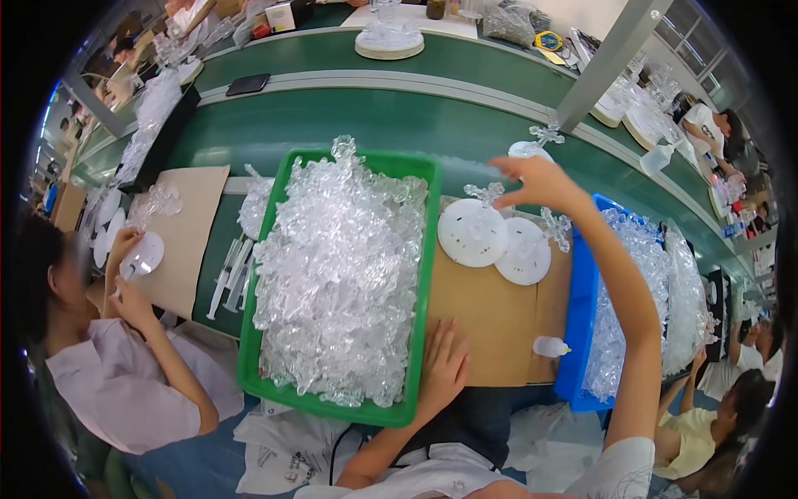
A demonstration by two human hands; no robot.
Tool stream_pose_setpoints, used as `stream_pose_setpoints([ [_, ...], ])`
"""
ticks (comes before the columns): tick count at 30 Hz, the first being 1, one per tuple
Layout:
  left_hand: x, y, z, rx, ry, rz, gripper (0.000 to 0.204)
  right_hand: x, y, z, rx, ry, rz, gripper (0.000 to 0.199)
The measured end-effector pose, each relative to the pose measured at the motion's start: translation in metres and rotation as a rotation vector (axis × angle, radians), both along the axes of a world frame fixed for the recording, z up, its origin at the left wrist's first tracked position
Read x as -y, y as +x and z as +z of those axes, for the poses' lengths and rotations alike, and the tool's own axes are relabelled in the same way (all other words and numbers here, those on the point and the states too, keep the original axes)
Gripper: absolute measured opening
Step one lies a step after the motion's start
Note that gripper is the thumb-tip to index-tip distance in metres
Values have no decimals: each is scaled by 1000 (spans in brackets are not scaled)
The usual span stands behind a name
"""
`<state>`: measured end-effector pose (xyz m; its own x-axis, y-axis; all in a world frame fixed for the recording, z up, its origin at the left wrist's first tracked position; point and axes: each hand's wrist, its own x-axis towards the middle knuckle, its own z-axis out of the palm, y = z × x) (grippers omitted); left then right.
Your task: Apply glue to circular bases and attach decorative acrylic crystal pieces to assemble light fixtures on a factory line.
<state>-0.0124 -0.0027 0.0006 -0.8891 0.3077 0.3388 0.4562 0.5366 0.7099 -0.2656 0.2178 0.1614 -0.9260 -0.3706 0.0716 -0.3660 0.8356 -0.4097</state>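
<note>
Clear plastic pieces point(341, 266) lay heaped in a green tray point(430, 224) and a blue bin point(579, 324), while the right grip point(540, 183), spread wide, was near white discs point(524, 259) on brown cardboard point(486, 328), and the left grip point(445, 368) lay flat, outstretched, beside the tray.

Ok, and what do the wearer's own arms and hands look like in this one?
Both the left hand and right hand are bare, with no gloves, and no rings or watch can be made out. The right arm is uncovered up to a short white sleeve with faint thin lines on it. The left forearm is bare too.
</note>
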Motion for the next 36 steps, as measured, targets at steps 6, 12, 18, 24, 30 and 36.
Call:
stream_pose_setpoints([
  [6,-4,0,10,-62,62,-47,41,7,40,7,74,192,93,25],
  [12,5,10,3,-62,30,-10,53,38,112,-2,118,269,270,24],
  [18,8,23,-11,0,-138,-3,54,57,77,17,217,204,379,28],
  [24,4,22,-11,54,-155,-15,53,141,10,-53,-161,527,88,32],
  [30,4,23,-13,44,-143,-29,52,116,13,-41,-202,251,31,25],
  [36,11,34,-9,26,-128,11,48,72,200,55,-106,-270,-146,28],
])
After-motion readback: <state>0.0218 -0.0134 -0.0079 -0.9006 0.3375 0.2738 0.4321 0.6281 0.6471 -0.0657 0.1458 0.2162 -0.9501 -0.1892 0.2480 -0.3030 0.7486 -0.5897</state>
